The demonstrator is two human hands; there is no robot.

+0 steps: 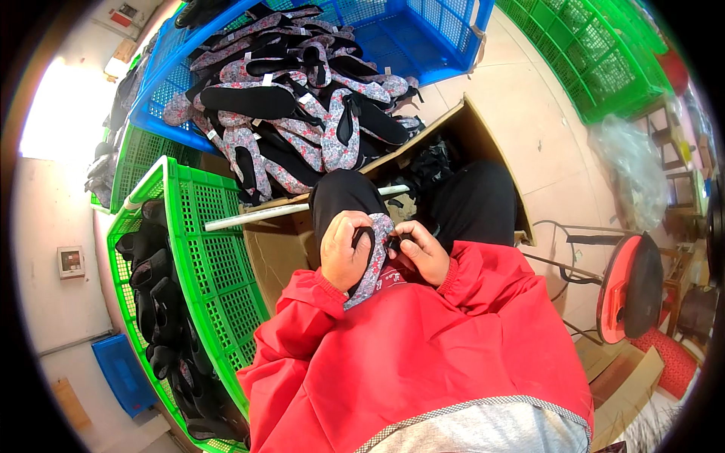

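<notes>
Over my lap I have a grey floral cloth shoe [377,230] with a dark lining. My left hand [345,253] is closed round its side, the thumb near the dark opening. The fingers of my right hand [424,255] pinch a small black piece [394,243] at the shoe's right edge; whether it is a strap or loose trim I cannot make out. Part of the shoe hangs down against my red smock [408,340]. Ahead of my knees lies a heap of similar floral shoes [341,128] with black soles and small white tags.
A blue crate [430,53] stands behind the heap. At my left is a green crate [219,234] holding black shoes [162,302]. A cardboard box [483,132] with black scraps [430,162] and a white rod [260,217] lies before me. A round-seated stool [615,291] stands right.
</notes>
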